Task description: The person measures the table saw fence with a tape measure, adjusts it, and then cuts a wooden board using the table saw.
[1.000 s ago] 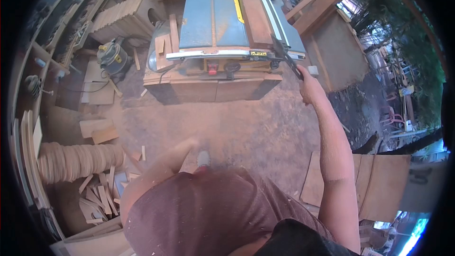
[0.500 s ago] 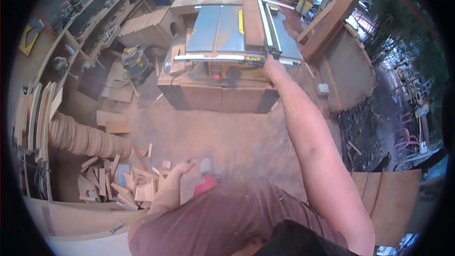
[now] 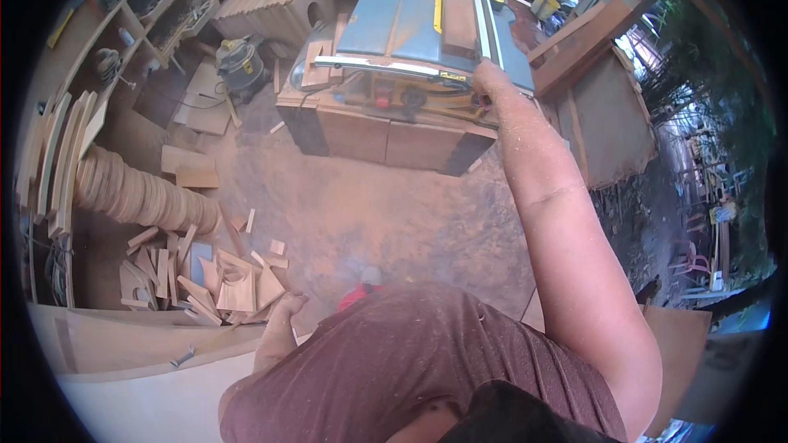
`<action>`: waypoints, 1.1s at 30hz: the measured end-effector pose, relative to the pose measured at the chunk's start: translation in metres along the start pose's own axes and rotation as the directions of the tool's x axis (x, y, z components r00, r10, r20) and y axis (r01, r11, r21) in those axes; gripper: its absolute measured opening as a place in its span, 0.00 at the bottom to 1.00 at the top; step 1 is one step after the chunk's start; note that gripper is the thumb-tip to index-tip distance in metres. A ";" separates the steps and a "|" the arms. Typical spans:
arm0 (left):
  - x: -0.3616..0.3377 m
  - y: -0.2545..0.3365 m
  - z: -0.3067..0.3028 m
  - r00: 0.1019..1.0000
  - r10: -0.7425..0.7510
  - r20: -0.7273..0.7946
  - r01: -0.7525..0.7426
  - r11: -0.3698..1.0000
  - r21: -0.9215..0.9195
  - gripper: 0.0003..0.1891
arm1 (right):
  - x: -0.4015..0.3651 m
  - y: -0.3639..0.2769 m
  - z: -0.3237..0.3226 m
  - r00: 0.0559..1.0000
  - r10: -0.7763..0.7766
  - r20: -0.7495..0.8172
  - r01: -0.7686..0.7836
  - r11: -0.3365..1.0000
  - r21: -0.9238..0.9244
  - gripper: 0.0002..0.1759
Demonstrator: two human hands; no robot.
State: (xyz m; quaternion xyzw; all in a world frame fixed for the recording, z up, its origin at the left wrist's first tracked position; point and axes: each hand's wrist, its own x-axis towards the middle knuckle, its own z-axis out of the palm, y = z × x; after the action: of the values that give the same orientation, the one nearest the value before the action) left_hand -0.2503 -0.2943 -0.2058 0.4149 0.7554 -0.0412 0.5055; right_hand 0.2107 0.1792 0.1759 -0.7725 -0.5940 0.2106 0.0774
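Note:
My right arm reaches forward to the table saw (image 3: 390,20). My right hand (image 3: 490,82) is closed around the front end of the rip fence (image 3: 485,25), at the front rail (image 3: 386,67); the fingertips are mostly hidden behind the hand. A long reddish-brown board (image 3: 460,8) lies on the saw table against the fence, left of my hand. Beside the yellow blade insert (image 3: 437,13), the board runs toward the back. My left hand (image 3: 289,305) hangs low by my leg, fingers loosely bent, with nothing visible in it. It is near a heap of wood offcuts (image 3: 238,289).
A shop vacuum (image 3: 238,70) stands left of the saw. Stacked curved wood pieces (image 3: 148,189) lie along the left side below shelves (image 3: 152,20). Sawdust covers the floor (image 3: 369,205). A white-topped surface (image 3: 156,398) with a bolt (image 3: 182,356) is at lower left.
The view has tilted, so the saw appears higher and farther right. My left hand has drawn back toward the offcuts and lower left surface. My right hand stays at the fence's front end.

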 end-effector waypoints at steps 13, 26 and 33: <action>0.013 0.030 -0.011 0.978 0.088 -0.188 -0.146 0.934 -0.325 0.27 | 0.021 -0.011 0.013 0.997 -0.082 -0.012 0.070 0.917 -0.392 0.25; 0.011 0.024 0.020 0.992 -0.031 -0.123 -0.016 0.934 -0.358 0.28 | 0.049 0.018 0.025 0.991 -0.097 -0.095 0.100 0.995 0.028 0.24; 0.004 0.025 0.049 0.993 -0.107 -0.046 0.079 0.907 -0.414 0.29 | 0.074 0.008 0.028 0.991 -0.102 -0.081 0.097 0.993 -0.061 0.30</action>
State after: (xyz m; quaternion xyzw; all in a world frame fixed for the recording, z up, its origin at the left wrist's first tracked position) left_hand -0.1980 -0.2992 -0.2240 0.2638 0.7827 0.1088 0.5532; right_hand 0.2208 0.2434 0.1305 -0.7521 -0.6338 0.1565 0.0906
